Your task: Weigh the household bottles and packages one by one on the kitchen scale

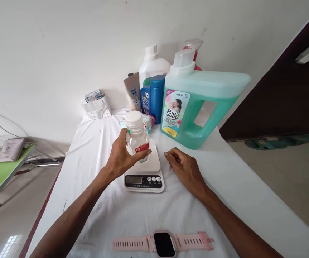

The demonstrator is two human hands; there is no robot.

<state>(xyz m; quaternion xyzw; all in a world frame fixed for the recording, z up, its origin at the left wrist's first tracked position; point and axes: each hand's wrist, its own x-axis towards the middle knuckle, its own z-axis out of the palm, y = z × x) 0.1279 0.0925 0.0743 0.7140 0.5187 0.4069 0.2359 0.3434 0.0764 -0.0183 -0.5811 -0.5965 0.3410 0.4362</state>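
Observation:
A clear plastic bottle (140, 140) with a white cap and a red label is gripped in my left hand (124, 152), fingers behind it and thumb across its front. The bottle is over the platform of a white kitchen scale (154, 163); whether its base touches the platform is hard to tell. The scale's small display looks blank. My right hand (185, 166) rests on the white cloth just right of the scale, fingers curled in, with nothing visible in it. Nearer me lies a smartwatch (164, 244) with a pink strap, laid out flat.
A big jug of green liquid (205, 107) stands behind my right hand. Beside it are a blue bottle (157, 98), a grey-brown tube (133, 91), a white jug (154, 66) and a soft packet (149, 122). Small boxes (97, 107) sit at the back left, against the wall.

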